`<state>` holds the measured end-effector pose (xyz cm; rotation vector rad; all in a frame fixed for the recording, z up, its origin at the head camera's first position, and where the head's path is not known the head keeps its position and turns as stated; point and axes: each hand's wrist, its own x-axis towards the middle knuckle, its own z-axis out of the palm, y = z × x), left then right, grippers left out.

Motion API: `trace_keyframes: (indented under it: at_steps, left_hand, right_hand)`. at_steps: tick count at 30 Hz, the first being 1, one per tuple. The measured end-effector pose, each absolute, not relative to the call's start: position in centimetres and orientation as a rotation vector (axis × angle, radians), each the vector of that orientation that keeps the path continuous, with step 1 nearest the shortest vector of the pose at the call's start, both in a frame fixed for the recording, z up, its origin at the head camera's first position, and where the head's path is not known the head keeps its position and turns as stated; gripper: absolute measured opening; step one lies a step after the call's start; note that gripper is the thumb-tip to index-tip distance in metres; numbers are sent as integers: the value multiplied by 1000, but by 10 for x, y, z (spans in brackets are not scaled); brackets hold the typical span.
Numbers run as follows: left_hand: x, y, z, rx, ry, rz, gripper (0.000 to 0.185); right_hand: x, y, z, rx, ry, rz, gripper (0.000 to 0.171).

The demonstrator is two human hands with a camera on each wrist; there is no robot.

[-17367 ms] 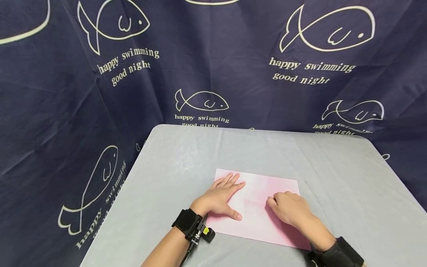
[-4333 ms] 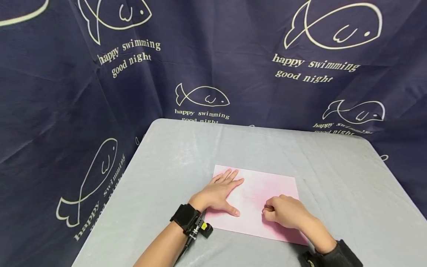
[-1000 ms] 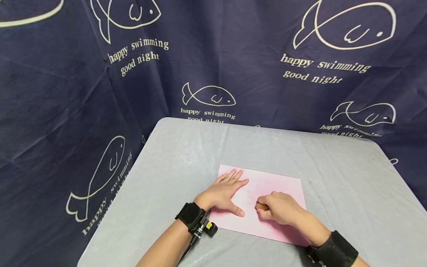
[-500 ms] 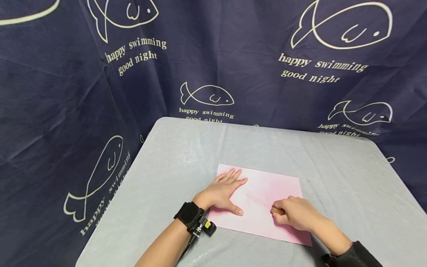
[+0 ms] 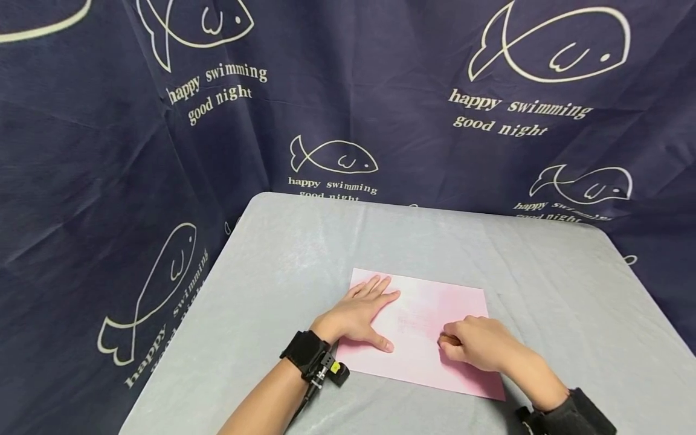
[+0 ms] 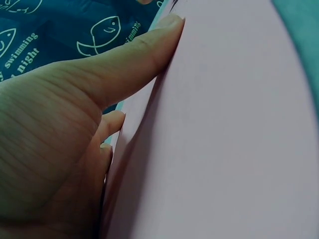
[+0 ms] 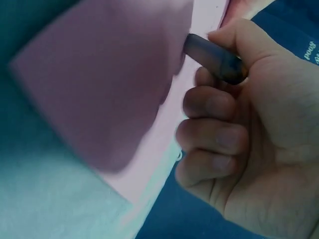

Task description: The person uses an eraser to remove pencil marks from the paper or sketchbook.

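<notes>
A pink sheet of paper [image 5: 429, 362] lies on the grey table [image 5: 304, 254]. My left hand [image 5: 360, 309] lies flat on the sheet's left part, fingers straight and thumb spread; the left wrist view shows the thumb [image 6: 119, 67] against the pink sheet [image 6: 224, 129]. My right hand [image 5: 475, 347] rests on the sheet's right part, fingers curled. It pinches a short dark stick [image 7: 214, 57] between thumb and forefinger, tip down on the paper [image 7: 109, 84]. In the head view only the stick's brown end [image 5: 447, 340] shows. Faint marks [image 5: 413, 317] lie between my hands.
A dark blue cloth [image 5: 348, 90] printed with white fish and words hangs close behind and to the left of the table. Black bands with small cameras sit on both wrists [image 5: 307, 359]. The table's far edge [image 5: 424, 208] meets the cloth.
Over the last second my right hand slid the stick rightward across the sheet, away from the left thumb. The left hand has stayed flat in place.
</notes>
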<state>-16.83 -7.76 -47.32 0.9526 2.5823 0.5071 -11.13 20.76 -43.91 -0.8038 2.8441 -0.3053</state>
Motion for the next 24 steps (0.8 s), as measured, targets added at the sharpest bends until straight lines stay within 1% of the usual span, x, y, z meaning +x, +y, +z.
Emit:
trace_keyframes:
  at_steps: [4,10,13,18,24]
  left_hand:
    - [-168,-78,-472,946,2581,503,113]
    - [-168,-78,-473,948,2589,486,113]
    - [-168,-78,-474,954,2589,489,113]
    - [-168,-78,-473,948,2583,498,113]
    - [-168,-79,-474,943,2585,500,113]
  right_hand:
    - [-112,194,-441,-826,2872,-345,38]
    - [-117,172,-449,-917,2892,-386,33]
    - [-119,166,-451,-949,2893,-392,34]
    - [-119,167,-450,-938,2883,-409,38]
    - [-116,179,-449,-855,2834,-455,40]
